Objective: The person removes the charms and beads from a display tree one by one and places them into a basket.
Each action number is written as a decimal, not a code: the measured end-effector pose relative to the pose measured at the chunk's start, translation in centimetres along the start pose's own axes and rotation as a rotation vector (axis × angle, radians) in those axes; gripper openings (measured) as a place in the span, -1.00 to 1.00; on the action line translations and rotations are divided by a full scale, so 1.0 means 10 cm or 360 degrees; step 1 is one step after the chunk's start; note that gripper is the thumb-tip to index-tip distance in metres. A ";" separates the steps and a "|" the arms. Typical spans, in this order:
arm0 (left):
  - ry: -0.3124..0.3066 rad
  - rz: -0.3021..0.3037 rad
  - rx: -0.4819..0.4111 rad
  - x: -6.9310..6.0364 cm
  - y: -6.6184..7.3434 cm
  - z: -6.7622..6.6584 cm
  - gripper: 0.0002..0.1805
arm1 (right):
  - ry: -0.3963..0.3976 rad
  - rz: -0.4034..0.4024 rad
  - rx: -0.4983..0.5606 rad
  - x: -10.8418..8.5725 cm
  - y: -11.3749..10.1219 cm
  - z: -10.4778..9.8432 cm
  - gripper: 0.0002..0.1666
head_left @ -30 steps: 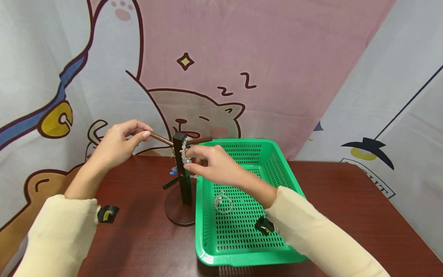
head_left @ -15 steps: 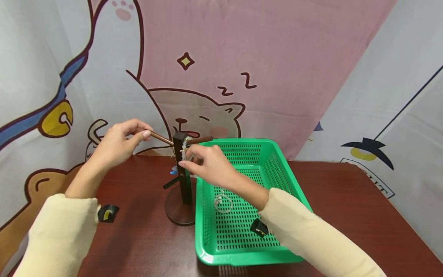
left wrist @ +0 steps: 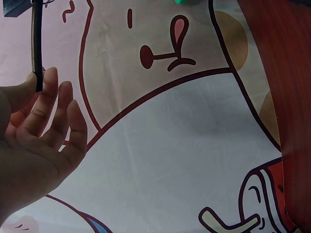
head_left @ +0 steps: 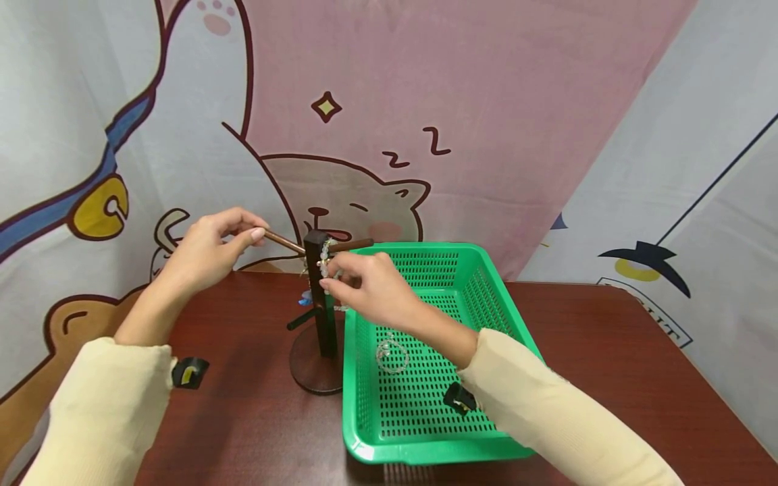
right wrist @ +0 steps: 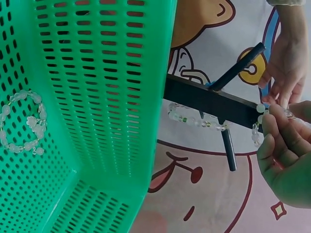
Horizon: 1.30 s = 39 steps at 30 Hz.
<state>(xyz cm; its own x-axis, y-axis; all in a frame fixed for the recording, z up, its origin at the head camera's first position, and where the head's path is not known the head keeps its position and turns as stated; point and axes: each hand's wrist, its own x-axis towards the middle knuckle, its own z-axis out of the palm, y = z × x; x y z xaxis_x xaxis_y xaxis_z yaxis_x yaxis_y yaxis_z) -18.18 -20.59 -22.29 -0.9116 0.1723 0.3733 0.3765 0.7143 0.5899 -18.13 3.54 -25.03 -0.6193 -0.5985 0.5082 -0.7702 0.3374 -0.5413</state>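
Note:
A dark wooden bracelet stand (head_left: 327, 331) with side pegs and a round base rises left of a green basket (head_left: 425, 453). My left hand (head_left: 209, 253) pinches the tip of its upper left peg (head_left: 283, 241) between thumb and fingers. At the upper right peg (head_left: 358, 245), my right hand (head_left: 379, 290) pinches a pale beaded bracelet (head_left: 324, 255) close against the post; its fingers partly hide the beads. Another clear-bead bracelet (right wrist: 197, 122) hangs lower on the stand in the right wrist view. Inside the basket lies a bracelet (right wrist: 39, 127) with a flower bead.
A blue piece (head_left: 305, 298) shows behind the post. One lower peg (head_left: 302, 319) juts out to the left. The reddish-brown tabletop (head_left: 243, 418) runs back to a printed cartoon cloth (head_left: 486, 135).
My right hand has shifted slightly left, then a little back, its thumb moving along the bracelet beads near the post. The left hand stays on the peg tip.

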 end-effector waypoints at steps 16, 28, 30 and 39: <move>0.0001 0.0018 0.0007 0.01 0.00 0.00 -0.73 | 0.0011 -0.0080 0.0089 -0.04 -0.04 -0.18 -0.97; -0.0012 0.0004 0.0004 0.01 0.02 -0.01 -0.73 | -0.0026 -0.0085 0.0095 -0.11 -0.06 -0.31 -0.96; -0.0013 0.0008 0.0004 0.01 0.02 -0.01 -0.73 | -0.0023 -0.0088 0.0091 -0.12 -0.06 -0.34 -0.96; -0.0034 -0.0007 -0.0006 0.01 0.00 -0.01 -0.71 | 0.0007 -0.0075 0.0086 -0.18 -0.07 -0.45 -0.97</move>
<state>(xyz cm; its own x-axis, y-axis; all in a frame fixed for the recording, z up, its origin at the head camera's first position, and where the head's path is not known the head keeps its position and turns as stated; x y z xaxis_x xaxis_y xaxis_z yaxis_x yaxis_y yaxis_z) -18.30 -20.65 -22.21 -0.9165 0.1836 0.3555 0.3732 0.7126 0.5941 -17.20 7.66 -22.52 -0.5832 -0.6096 0.5369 -0.7893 0.2692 -0.5518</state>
